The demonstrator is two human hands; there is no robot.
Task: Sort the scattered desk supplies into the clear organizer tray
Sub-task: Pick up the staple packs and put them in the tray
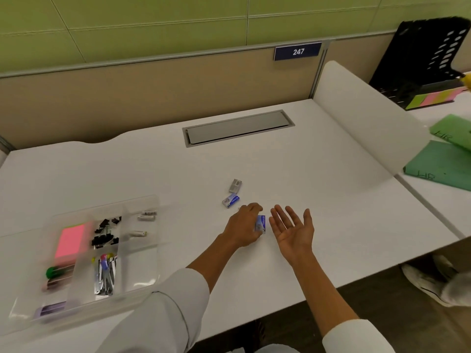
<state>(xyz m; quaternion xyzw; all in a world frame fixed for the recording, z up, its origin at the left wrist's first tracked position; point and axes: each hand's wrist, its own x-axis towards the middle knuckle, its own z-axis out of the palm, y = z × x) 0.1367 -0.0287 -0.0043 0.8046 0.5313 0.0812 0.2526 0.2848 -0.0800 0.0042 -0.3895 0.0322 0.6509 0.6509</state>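
- The left hand (244, 226) curls over a small blue staple box (261, 223) near the middle of the tabletop (331, 200), its fingers clamped round it. The grip looks made for lifting the box clear and carrying it left.
- The right hand (293, 229) lies just beside the box, palm up, fingers straight and spread, holding nothing. It looks ready to receive the box or simply waits.
- The held box is blue and white with print too blurred to read; most of it is hidden under the fingers.
- A second blue box (231, 201) lies just behind the left hand, toward the far edge, and a grey metal piece (235, 186) sits touching or almost touching it farther back. Both are still loose, so the sorting is not finished.
- The clear organizer tray (142, 263) sits at the near left corner of the tabletop, well apart from the boxes. Its compartments hold a pink sticky-note pad (70, 240), black binder clips (105, 231), small white cylinders (146, 216) and a cluster of metal clips (105, 273), so like goes with like.
- The tray's near right compartment appears bare, a likely home for the boxes.
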